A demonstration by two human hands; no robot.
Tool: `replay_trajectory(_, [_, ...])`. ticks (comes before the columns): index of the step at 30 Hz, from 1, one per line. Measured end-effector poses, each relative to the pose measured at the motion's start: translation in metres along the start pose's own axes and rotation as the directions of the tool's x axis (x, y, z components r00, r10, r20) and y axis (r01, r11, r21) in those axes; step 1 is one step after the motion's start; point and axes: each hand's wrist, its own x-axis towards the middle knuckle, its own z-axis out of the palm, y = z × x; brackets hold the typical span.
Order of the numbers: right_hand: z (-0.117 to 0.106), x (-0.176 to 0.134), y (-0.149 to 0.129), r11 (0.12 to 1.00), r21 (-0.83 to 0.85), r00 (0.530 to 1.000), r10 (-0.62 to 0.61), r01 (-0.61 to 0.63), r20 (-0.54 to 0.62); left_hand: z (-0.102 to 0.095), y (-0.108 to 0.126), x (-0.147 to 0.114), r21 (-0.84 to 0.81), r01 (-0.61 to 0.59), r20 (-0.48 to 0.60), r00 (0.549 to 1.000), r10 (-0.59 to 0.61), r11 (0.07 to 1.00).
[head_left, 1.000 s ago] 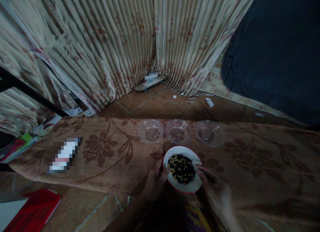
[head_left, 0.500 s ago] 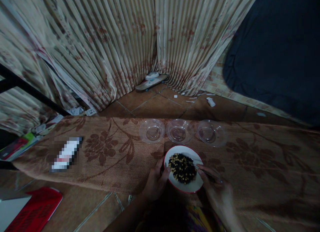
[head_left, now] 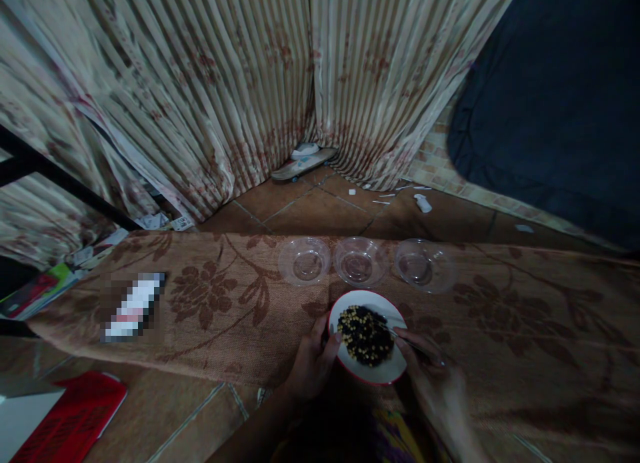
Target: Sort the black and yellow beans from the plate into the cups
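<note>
A white bowl (head_left: pixel 354 370) with a red rim holds a mix of dark and yellowish bean-like grains (head_left: pixel 367 336). My left hand (head_left: pixel 313 360) grips the bowl's left side, its thumb over the rim. In my right hand (head_left: pixel 434 376) is a slim metal spoon (head_left: pixel 417 346), angled down into the grains from the right; its head is partly buried. Just beyond the bowl, three clear plastic bowls stand in a row: a left one (head_left: pixel 305 263), a middle one (head_left: pixel 357 263) and a right one (head_left: pixel 420 266).
A brown flowered cloth (head_left: pixel 270 356) covers the low table. On its left lies a blurred-out object (head_left: pixel 134 306). Booklets (head_left: pixel 45 286) sit at the far left, with a red item (head_left: pixel 90 410) below. A skateboard (head_left: pixel 305 164) rests on the floor by the curtains (head_left: pixel 250 83).
Hardly anything differs. Both hands stay at the bowl, with the spoon still in the grains; the view has shifted very slightly.
</note>
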Motion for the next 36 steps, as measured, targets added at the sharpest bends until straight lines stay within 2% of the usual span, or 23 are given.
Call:
replay_trajectory(5, [0.0023,-0.0003,0.0033,1.0,0.028,1.0,-0.008,0.009,-0.024,0.0008,-0.002,0.0002,0.021,-0.002,-0.032,0.999,0.003,1.0])
replay_trajectory(11, [0.0022,-0.0009,0.0008,1.0,0.028,1.0,0.013,-0.012,-0.022,-0.0001,-0.0035,0.0006,0.015,0.004,0.003,1.0,-0.004,1.0])
replay_trajectory(17, [0.0027,0.0002,0.0026,0.998,0.043,0.998,0.047,-0.045,-0.029,0.0014,-0.0045,0.0004,0.038,0.001,-0.027,1.0,0.0,0.999])
replay_trajectory(36, [0.0051,-0.0003,0.0049,0.999,0.039,0.999,0.002,0.0,-0.04,-0.0009,-0.0023,0.0008,0.025,0.012,-0.013,1.0,-0.012,1.0])
